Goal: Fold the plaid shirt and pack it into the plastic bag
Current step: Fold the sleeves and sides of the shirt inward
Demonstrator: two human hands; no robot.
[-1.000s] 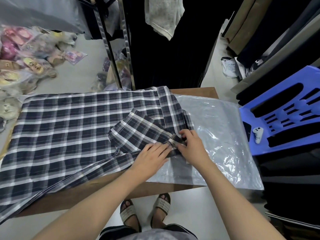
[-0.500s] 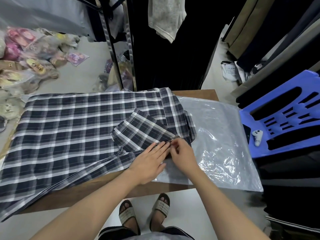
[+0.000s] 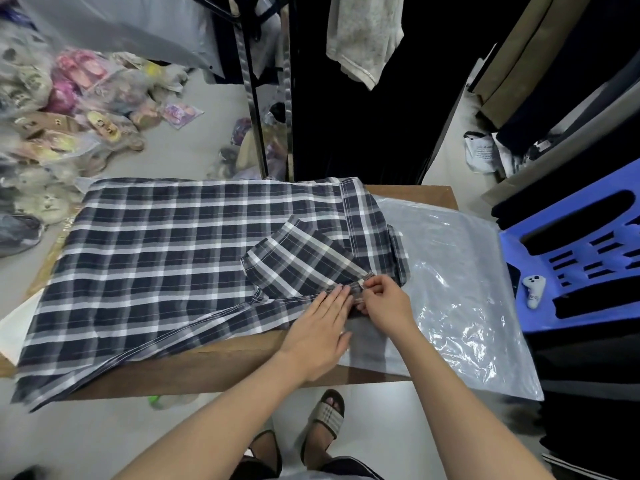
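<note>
Sleeve fold — left hand point(image 3: 318, 327) flat on navy-and-white plaid shirt point(image 3: 173, 258), right hand point(image 3: 388, 303) pinching the cuff point(image 3: 358, 285); body folds probably follow — clear plastic bag point(image 3: 460, 271) just right.

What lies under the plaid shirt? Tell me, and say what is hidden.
Under the navy-and-white plaid shirt, the brown wooden table shows at the near edge. The clear plastic bag runs beneath the shirt's right side. How far the bag reaches underneath is covered.

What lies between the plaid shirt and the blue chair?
The plastic bag, flat on the table, one edge under the shirt, the other near the chair. Head view shows it.
</note>
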